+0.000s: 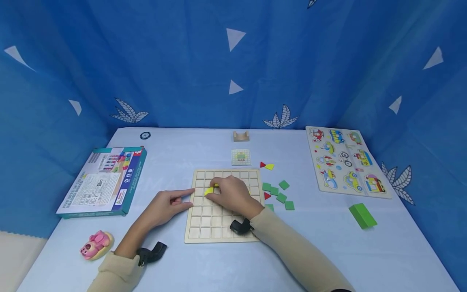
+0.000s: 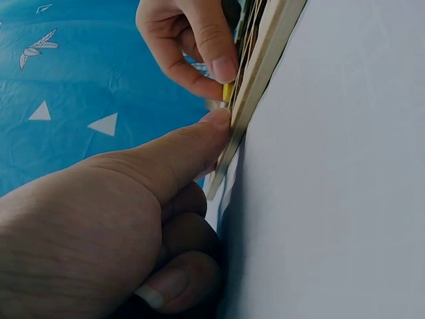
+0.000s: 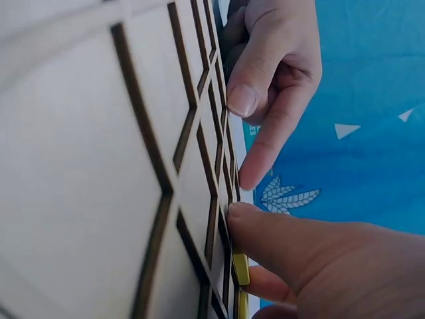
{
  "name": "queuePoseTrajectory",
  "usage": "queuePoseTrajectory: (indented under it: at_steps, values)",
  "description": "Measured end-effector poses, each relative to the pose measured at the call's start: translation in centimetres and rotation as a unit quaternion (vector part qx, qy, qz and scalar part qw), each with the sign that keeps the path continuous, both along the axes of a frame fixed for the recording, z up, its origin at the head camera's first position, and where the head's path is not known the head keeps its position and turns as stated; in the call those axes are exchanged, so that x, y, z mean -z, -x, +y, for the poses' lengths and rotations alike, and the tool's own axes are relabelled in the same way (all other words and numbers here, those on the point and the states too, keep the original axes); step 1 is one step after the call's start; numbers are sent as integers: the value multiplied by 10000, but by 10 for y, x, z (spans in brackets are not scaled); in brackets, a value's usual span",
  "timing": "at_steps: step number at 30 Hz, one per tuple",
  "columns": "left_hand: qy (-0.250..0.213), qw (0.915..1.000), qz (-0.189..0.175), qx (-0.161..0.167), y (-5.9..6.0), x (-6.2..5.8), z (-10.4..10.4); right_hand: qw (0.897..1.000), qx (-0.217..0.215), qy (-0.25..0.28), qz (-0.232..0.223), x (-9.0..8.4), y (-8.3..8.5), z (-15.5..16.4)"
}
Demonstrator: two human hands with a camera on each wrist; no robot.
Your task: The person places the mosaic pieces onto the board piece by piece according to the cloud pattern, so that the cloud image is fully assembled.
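The right hand grasps a yellow tile between thumb and fingers, at the far left portion of the wooden grid board. The left hand grasps nothing; its extended thumb and index fingertip, spread apart, touch the board's left edge. A pattern card lies just beyond the board's far edge, with a wooden holder farther back. Green square tiles and red triangular tiles lie to the right of the board.
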State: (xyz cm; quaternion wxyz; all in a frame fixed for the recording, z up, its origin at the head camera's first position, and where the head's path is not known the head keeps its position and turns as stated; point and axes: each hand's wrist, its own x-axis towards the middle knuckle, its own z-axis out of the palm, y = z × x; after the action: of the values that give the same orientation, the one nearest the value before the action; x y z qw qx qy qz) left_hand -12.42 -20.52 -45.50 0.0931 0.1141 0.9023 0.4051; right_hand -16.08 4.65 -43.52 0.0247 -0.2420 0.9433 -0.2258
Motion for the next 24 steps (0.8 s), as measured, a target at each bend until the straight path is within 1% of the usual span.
queuePoseTrajectory:
  at_steps: [5, 9, 13, 18, 24]
  values:
    - [-12, 10000, 4, -15, 0, 1, 0, 10000, 34, -5, 60, 1, 0, -2]
    - [-5, 10000, 42, 12, 0, 1, -1, 9998, 40, 160, 87, 2, 1, -2]
    - [6, 10000, 76, 33, 0, 1, 0, 9994, -53, 334, 93, 5, 2, -4]
    - [5, 10000, 86, 48, 1, 1, 1, 9988, -168, 456, 14, 6, 2, -5]
    - [42, 9999, 85, 51, 1, 0, 1, 9978, -324, 534, -210, 4, 3, 0]
